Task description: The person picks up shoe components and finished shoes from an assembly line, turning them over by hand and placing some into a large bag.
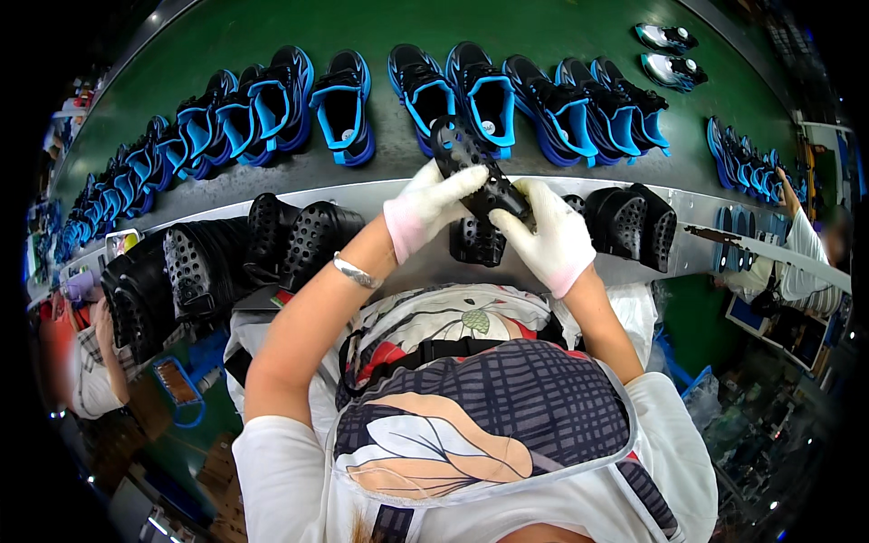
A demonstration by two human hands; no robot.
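Observation:
Both of my hands, in white gloves, hold a black plastic shoe tree [460, 149] dotted with round holes, raised over the near edge of the bench. My left hand [427, 206] grips its left side, thumb and fingers closed about the middle. My right hand [554, 237] pinches the lower right end. Behind the raised piece stand black sneakers with bright blue lining [480, 95], which it partly overlaps. Another perforated shoe tree [477, 244] lies just below my hands. Further ones [317, 242] are grouped to the left, and a few more [625, 222] sit on the right.
A long row of black-and-blue sneakers [217, 122] runs along the green belt [362, 25]. Two silvery shoes [672, 71] lie at the far right. Co-workers stand at the right [801, 253] and left [95, 366]. A blue-framed stool [181, 385] is at lower left.

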